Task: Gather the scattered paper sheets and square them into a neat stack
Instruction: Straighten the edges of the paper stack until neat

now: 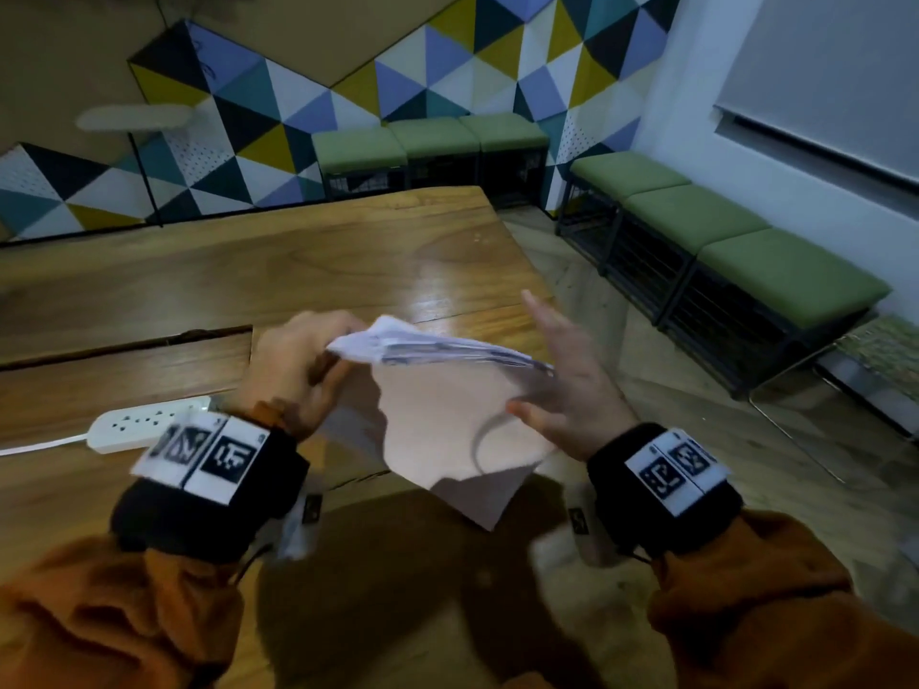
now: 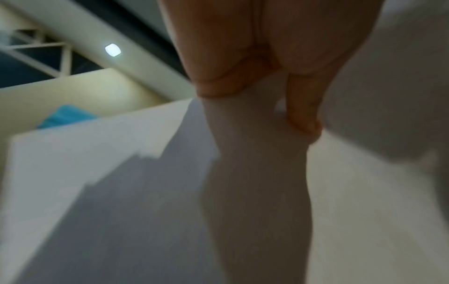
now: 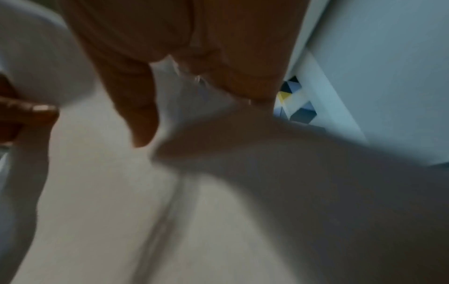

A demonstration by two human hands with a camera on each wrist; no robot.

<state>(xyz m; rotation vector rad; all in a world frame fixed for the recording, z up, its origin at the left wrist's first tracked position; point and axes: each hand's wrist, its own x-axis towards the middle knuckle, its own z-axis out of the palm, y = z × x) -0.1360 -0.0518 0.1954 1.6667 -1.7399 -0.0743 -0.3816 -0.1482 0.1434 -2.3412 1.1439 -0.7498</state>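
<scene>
Head view shows the paper sheets (image 1: 447,420) already gathered into one bundle held upright above the near edge of the wooden table (image 1: 248,271), their top edges fanned and uneven and the lower corner hanging just off the table's edge. The left hand (image 1: 293,370) has its fingers curled round the bundle's left top corner, pinching it; the left wrist view agrees, with fingers (image 2: 303,107) lying against white paper. The right hand (image 1: 567,385) stands at the right edge with fingers fairly straight and spread, the palm against the sheets; whether its thumb nips the paper I cannot tell, since the right wrist view is blurred. The step in hand looks like squaring. To do it well, I would loosen both holds so the sheets can slide, stand the bundle on one long edge on the table and tap it, then turn it and tap the short edge, keeping clear of the white power strip (image 1: 149,425) lying to the left.
</scene>
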